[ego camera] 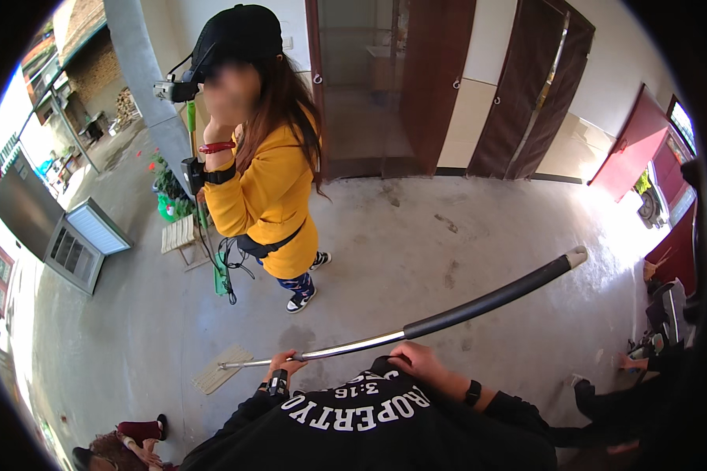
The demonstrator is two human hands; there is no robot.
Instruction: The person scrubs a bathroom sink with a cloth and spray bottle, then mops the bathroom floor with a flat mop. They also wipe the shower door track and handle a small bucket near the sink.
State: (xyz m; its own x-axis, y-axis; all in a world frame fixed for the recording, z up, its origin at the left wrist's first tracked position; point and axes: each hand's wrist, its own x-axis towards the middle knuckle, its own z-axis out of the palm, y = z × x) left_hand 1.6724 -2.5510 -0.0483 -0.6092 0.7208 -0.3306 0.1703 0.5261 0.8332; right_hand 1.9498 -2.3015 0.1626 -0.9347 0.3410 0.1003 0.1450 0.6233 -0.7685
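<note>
A flat mop with a beige head [221, 369] lies on the concrete floor to my left. Its silver pole [353, 345] slants up to the right, ending in a black foam grip [489, 299] with a pale hanging loop. Around the lower pole, my left hand [287, 364] is closed; a black device is strapped at that wrist. My right hand [419, 362] is just below the pole, apart from it, with curled fingers pinching the front of my black shirt [383, 368], which bears white writing. A black band circles the right wrist.
Ahead stands a person in a yellow top [271, 188], beside a small bench [178, 234] and a green mop or tool [219, 274]. An open refrigerator [73, 253] is at left. Other people appear at lower left [118, 444] and lower right [613, 394]. Brown doors [430, 88] line the wall.
</note>
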